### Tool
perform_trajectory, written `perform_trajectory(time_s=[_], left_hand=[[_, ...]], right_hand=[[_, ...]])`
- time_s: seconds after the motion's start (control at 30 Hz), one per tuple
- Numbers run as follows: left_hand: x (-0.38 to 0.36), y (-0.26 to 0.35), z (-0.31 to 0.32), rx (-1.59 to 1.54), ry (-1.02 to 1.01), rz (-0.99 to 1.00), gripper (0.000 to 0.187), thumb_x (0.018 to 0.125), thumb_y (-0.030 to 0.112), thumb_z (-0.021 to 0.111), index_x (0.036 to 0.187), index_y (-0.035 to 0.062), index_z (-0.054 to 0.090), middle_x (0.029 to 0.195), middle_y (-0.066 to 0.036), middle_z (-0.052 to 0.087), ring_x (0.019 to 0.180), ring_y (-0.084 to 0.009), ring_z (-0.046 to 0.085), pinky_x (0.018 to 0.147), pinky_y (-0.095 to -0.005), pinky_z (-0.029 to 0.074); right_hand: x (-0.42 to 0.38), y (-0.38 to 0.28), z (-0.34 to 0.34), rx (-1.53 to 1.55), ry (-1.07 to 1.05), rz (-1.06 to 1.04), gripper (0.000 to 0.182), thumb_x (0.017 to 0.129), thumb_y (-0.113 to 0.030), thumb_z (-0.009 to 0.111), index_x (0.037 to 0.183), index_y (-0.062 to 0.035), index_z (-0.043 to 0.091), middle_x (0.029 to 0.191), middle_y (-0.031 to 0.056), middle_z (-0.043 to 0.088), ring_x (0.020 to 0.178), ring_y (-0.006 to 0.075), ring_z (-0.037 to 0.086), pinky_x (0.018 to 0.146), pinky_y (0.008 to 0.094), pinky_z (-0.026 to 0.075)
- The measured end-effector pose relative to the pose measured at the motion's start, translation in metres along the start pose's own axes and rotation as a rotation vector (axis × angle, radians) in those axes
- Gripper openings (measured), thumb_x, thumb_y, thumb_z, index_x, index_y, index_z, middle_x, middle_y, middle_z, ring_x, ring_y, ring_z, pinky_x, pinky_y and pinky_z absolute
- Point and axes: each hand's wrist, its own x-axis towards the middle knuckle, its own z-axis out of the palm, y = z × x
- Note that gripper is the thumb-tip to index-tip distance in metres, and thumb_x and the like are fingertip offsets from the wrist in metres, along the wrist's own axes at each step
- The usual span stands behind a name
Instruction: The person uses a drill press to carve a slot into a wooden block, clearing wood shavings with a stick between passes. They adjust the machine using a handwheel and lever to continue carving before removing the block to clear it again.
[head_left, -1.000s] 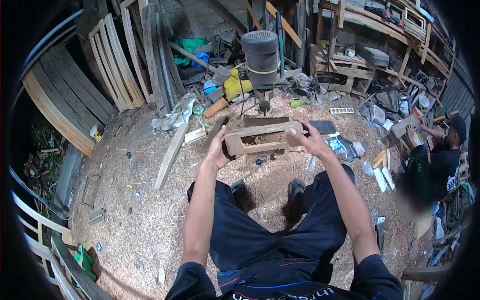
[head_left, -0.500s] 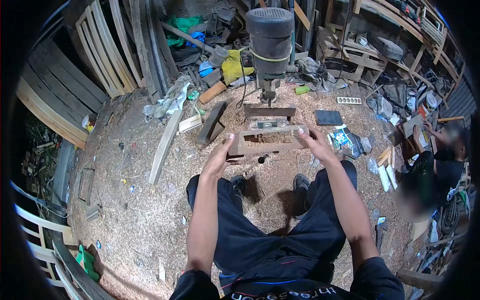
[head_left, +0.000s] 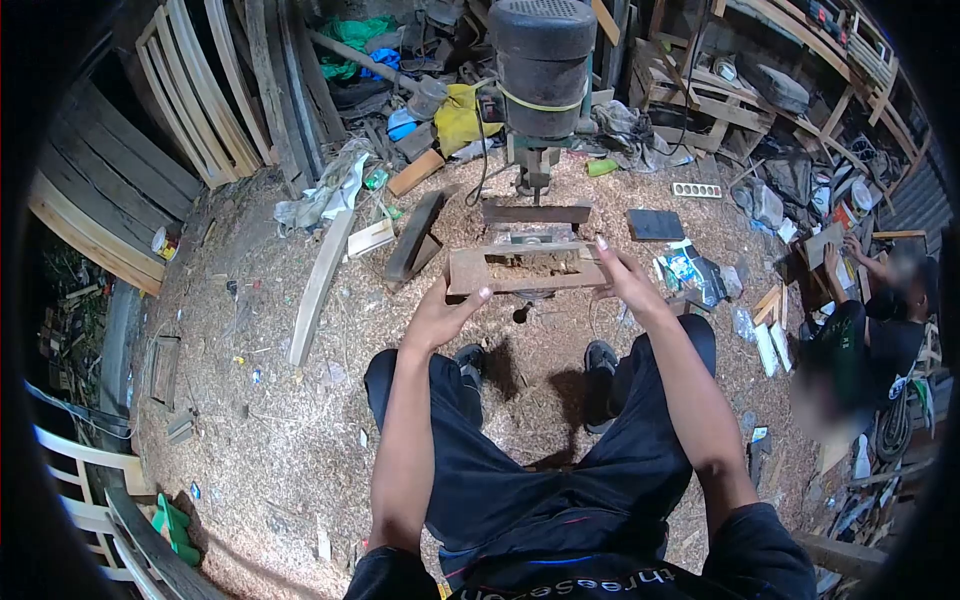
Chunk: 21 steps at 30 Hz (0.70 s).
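The ground (head_left: 280, 420), strewn with wood shavings, carries everything here. Near its far edge, in the middle, stands a machine with a big dark motor (head_left: 542, 70) ringed by a yellow band, and a chuck with a bit (head_left: 537, 185) points down below it. At the far left, pale curved wooden slats (head_left: 200, 95) lean upright. By the right edge, a person in dark clothes (head_left: 885, 345) has their hands at a board (head_left: 822, 243).

A long pale plank (head_left: 322, 285) lies left of the machine, with a dark timber (head_left: 415, 240) between the two. A yellow cloth (head_left: 460, 122) lies beyond, near the far edge. The wooden frame (head_left: 467, 272), rectangular with a long slot, is held between both hands on the near side of a dark crosspiece (head_left: 537, 214) under the bit.

The left hand (head_left: 437, 318) clamps the frame's left end, thumb on its near lower edge, other fingers mostly hidden behind. The right hand (head_left: 628, 283) grips the right end, thumb up by the top corner, the remaining fingers partly hidden. A dark flat block (head_left: 655, 225) lies right of the crosspiece, and a pale socket strip (head_left: 697, 190) sits just beyond it.
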Motion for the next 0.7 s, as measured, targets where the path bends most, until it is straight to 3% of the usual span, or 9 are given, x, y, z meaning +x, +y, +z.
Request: perform_trajectory(time_s=[0.03, 0.13, 0.23, 0.33, 0.43, 0.53, 0.7], left_hand=[[0.001, 0.000, 0.001, 0.009, 0.018, 0.063, 0.054, 0.087, 0.034, 0.069, 0.125, -0.0001, 0.052, 0.113, -0.010, 0.062, 0.103, -0.0172, 0.058, 0.090, -0.0318, 0.046], [-0.002, 0.010, 0.002, 0.006, -0.023, -0.011, 0.053, 0.088, 0.030, 0.069, 0.126, -0.0011, 0.052, 0.118, -0.010, 0.061, 0.111, -0.0183, 0.054, 0.098, -0.0331, 0.041], [-0.003, 0.009, 0.006, 0.013, -0.022, 0.059, 0.052, 0.087, 0.029, 0.070, 0.126, -0.0015, 0.052, 0.118, -0.010, 0.062, 0.109, -0.0183, 0.056, 0.097, -0.0332, 0.042], [-0.007, 0.013, 0.009, 0.030, -0.006, 0.058, 0.052, 0.085, 0.025, 0.072, 0.126, -0.0007, 0.051, 0.119, -0.011, 0.062, 0.109, -0.0182, 0.057, 0.097, -0.0330, 0.042], [-0.010, 0.017, 0.009, 0.184, 0.043, 0.062, 0.053, 0.083, 0.021, 0.074, 0.126, 0.0005, 0.052, 0.118, -0.012, 0.063, 0.109, -0.0182, 0.058, 0.097, -0.0324, 0.042], [-0.015, 0.028, 0.011, 0.178, 0.038, 0.059, 0.062, 0.079, 0.017, 0.076, 0.133, 0.0026, 0.047, 0.121, -0.012, 0.062, 0.111, -0.0192, 0.057, 0.099, -0.0321, 0.041], [-0.018, 0.041, 0.018, 0.156, 0.066, 0.061, 0.081, 0.075, 0.015, 0.079, 0.142, 0.0051, 0.037, 0.124, -0.014, 0.060, 0.115, -0.0213, 0.055, 0.101, -0.0329, 0.040]], right_hand=[[0.000, 0.001, 0.000, 0.004, 0.012, 0.009, 0.085, 0.085, -0.066, 0.052, 0.130, 0.0055, 0.049, 0.110, 0.0178, 0.059, 0.085, 0.0206, 0.061, 0.073, 0.0333, 0.054], [-0.006, -0.002, -0.001, 0.010, 0.035, -0.029, 0.085, 0.085, -0.067, 0.051, 0.129, 0.0059, 0.050, 0.110, 0.0180, 0.059, 0.078, 0.0199, 0.061, 0.071, 0.0330, 0.054], [-0.004, 0.005, -0.007, 0.004, 0.011, -0.014, 0.084, 0.087, -0.067, 0.049, 0.130, 0.0051, 0.049, 0.111, 0.0182, 0.059, 0.083, 0.0205, 0.061, 0.069, 0.0323, 0.054], [-0.004, 0.007, -0.012, -0.015, -0.035, -0.047, 0.080, 0.089, -0.064, 0.048, 0.132, 0.0037, 0.048, 0.115, 0.0190, 0.058, 0.096, 0.0225, 0.059, 0.075, 0.0332, 0.052], [-0.016, 0.004, -0.011, -0.044, 0.083, -0.185, 0.072, 0.091, -0.059, 0.049, 0.134, -0.0009, 0.048, 0.120, 0.0186, 0.057, 0.110, 0.0234, 0.054, 0.088, 0.0347, 0.047], [-0.018, 0.005, -0.014, -0.026, 0.057, -0.296, 0.066, 0.092, -0.055, 0.051, 0.135, -0.0056, 0.049, 0.124, 0.0176, 0.056, 0.116, 0.0229, 0.051, 0.098, 0.0353, 0.040], [-0.018, 0.010, -0.021, -0.003, 0.046, -0.312, 0.062, 0.092, -0.053, 0.052, 0.135, -0.0080, 0.050, 0.123, 0.0162, 0.057, 0.116, 0.0220, 0.050, 0.099, 0.0347, 0.038]])
